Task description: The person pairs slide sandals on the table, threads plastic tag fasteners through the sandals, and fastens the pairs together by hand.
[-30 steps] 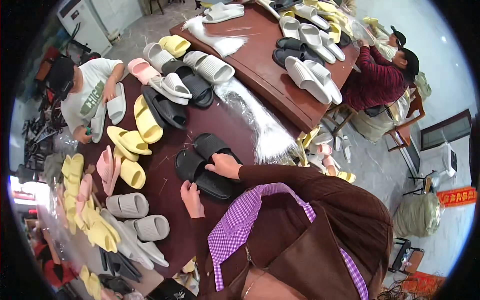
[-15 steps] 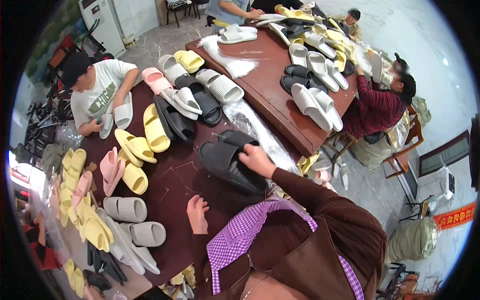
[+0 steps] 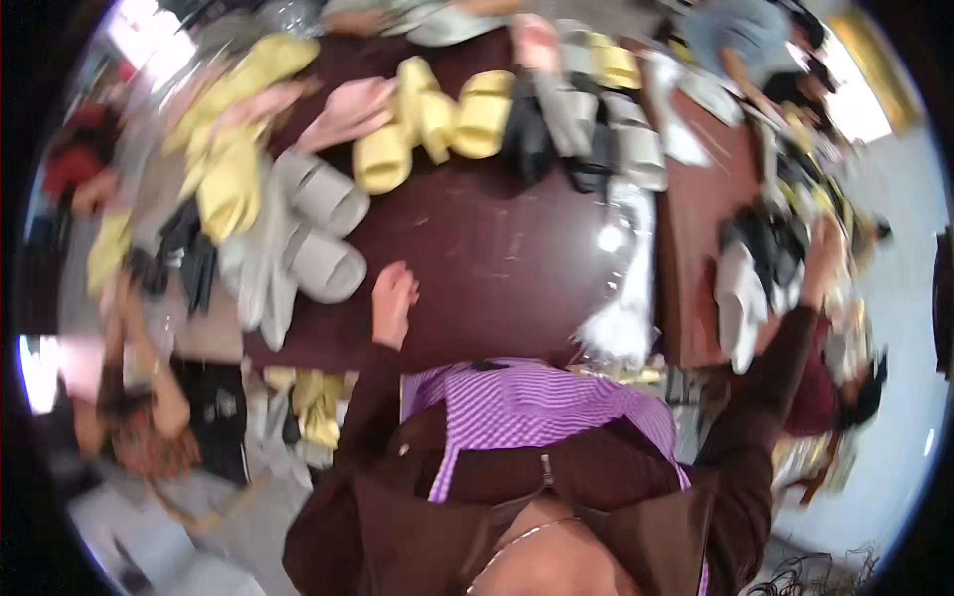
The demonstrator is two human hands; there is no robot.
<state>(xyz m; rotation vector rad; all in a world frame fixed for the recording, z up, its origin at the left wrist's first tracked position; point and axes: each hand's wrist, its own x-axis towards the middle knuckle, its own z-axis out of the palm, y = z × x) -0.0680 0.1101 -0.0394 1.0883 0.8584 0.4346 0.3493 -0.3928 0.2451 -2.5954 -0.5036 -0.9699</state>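
Right hand [image 3: 823, 256], blurred, extends over the right bench [image 3: 704, 194] beside black slippers [image 3: 770, 243] toward its near end; whether it grasps anything cannot be told. Left hand [image 3: 395, 295], loosely curled and free, hangs above the left bench [image 3: 467, 263], right of a grey slipper [image 3: 328, 263].

blurred black slippers [image 3: 775, 248] lie near the right hand [image 3: 822, 262]; contact is unclear.
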